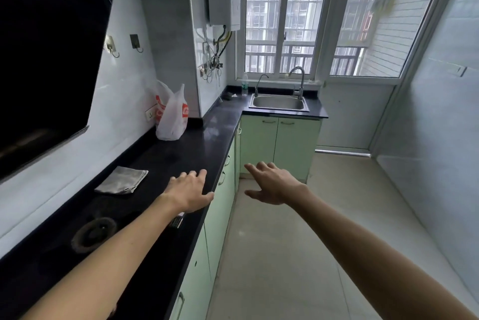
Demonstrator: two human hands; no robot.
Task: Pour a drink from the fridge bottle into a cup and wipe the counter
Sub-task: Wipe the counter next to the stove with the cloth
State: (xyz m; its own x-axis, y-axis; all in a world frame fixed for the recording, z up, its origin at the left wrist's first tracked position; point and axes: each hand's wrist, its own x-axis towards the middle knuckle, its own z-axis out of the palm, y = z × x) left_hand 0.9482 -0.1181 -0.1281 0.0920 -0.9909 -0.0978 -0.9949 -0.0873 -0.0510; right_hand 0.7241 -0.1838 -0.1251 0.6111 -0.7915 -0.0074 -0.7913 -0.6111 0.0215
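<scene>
Nothing of the task looks done: no cup or fridge shows, and both grips, left hand (190,191) and right hand (272,185), are released and empty. Folded grey cloth (121,180) lies unused on the black counter (207,135) at the left hand's nine o'clock; a small bottle (244,85) stands far off at twelve, beside the sink (279,102).

On the bench (197,143): one folded cloth (121,180), one plastic bag (172,115), one bottle (244,85), two taps (259,83), two wall hooks (112,45).

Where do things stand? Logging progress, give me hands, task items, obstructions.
Both hands open and empty: left hand over counter edge, right hand over the floor. Folded cloth untouched on counter. No cup or fridge visible.
</scene>
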